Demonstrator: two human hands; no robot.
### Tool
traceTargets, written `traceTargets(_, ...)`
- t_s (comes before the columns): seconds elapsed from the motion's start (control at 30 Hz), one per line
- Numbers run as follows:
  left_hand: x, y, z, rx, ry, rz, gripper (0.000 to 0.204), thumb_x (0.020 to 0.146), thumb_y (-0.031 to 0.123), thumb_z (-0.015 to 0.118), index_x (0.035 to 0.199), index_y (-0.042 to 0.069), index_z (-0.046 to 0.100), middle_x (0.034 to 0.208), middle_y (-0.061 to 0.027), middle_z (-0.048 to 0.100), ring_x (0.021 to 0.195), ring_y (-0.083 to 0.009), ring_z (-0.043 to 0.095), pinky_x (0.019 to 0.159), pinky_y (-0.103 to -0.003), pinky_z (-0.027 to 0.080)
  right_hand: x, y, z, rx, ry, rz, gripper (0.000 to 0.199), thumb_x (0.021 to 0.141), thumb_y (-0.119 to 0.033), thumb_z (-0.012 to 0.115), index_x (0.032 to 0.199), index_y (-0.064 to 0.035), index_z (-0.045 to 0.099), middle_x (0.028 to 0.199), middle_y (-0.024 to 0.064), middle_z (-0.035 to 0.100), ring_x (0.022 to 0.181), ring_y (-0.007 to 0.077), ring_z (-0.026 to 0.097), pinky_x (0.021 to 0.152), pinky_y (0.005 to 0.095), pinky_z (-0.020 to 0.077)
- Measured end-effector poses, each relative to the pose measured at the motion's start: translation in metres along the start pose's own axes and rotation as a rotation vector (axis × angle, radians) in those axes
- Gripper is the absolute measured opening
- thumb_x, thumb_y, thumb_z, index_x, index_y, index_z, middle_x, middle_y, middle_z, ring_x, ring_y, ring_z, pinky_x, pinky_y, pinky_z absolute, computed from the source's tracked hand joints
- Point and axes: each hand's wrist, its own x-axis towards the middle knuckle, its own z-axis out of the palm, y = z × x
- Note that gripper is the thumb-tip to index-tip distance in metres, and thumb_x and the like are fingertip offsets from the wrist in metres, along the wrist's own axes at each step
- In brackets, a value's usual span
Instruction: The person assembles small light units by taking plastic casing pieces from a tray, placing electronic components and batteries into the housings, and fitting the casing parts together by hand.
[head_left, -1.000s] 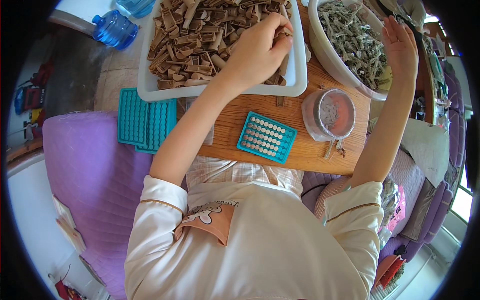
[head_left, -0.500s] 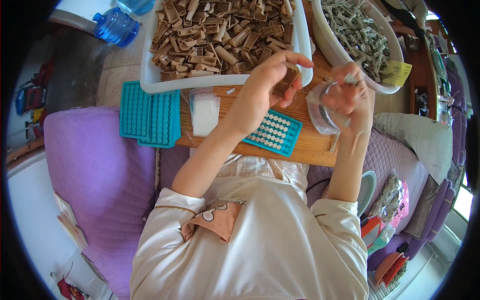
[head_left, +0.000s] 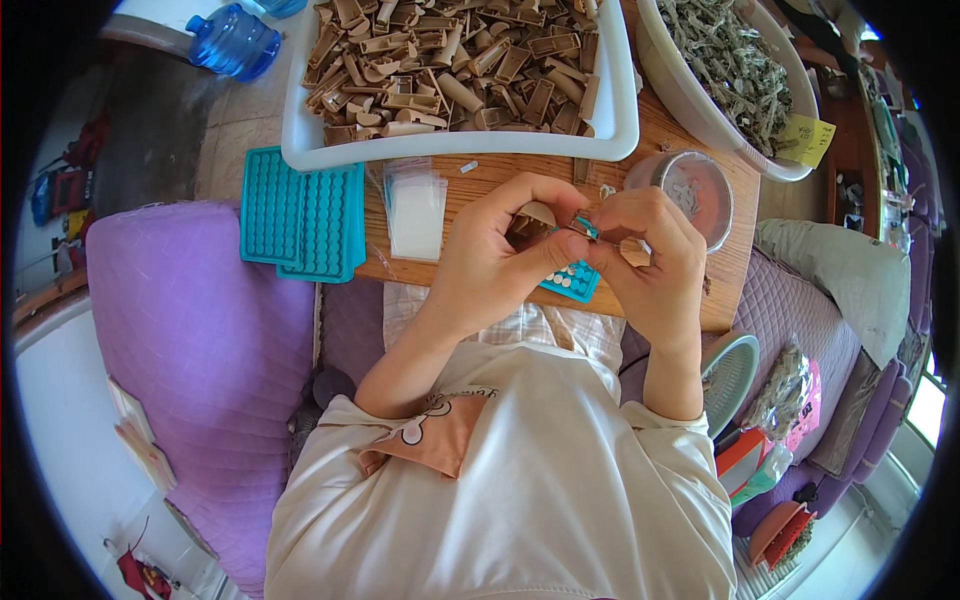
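My left hand point(head_left: 500, 255) and my right hand point(head_left: 650, 250) meet fingertip to fingertip above the wooden board point(head_left: 480, 175). The left hand pinches a small brown piece point(head_left: 535, 215). The right hand's fingers press a tiny metal part point(head_left: 585, 226) against it. Just below the hands lies a small teal grid tray point(head_left: 572, 282) with white dots in its holes, mostly hidden by the fingers. Beyond the hands, a white tray point(head_left: 450, 148) is full of brown pieces. A white bowl point(head_left: 700, 115) of small grey-green parts stands at the far right.
A clear round container point(head_left: 700, 190) sits by the right hand. Clear plastic bags point(head_left: 415, 205) and stacked teal grid trays point(head_left: 305, 215) lie to the left. A blue bottle point(head_left: 235, 40) stands far left. A purple cushion point(head_left: 200, 340) lies beside my lap.
My left hand came back from the white tray with a brown piece. My right hand came down from the bowl, and both now meet over the small teal tray.
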Motion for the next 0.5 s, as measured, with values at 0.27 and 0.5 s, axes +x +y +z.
traceTargets(0.27,-0.005,-0.004,-0.003,-0.002,0.073,-0.026,0.029,0.072,0.016,0.067,0.094,0.004,0.054,0.073,0.0023,0.052,0.058,0.0012,0.042,0.050,-0.012,0.034,-0.001,-0.006,0.005,-0.025,0.064,-0.046,0.025,0.061,0.001,0.068,0.083,-0.0027,0.056,0.081,0.0071,0.056,0.062,0.0160,0.054,0.051,0.0249,0.0449)
traceTargets(0.5,-0.007,0.003,-0.003,-0.044,0.054,-0.019,0.029,0.079,0.021,0.059,0.101,0.004,0.051,0.076,-0.0003,0.051,0.064,-0.0012,0.044,0.054,-0.014,0.036,-0.006,0.000,0.008,-0.039,0.072,-0.016,0.020,0.064,0.000,0.067,0.081,-0.0031,0.058,0.071,0.0064,0.056,0.055,0.0128,0.051,0.045,0.0227,0.0403)
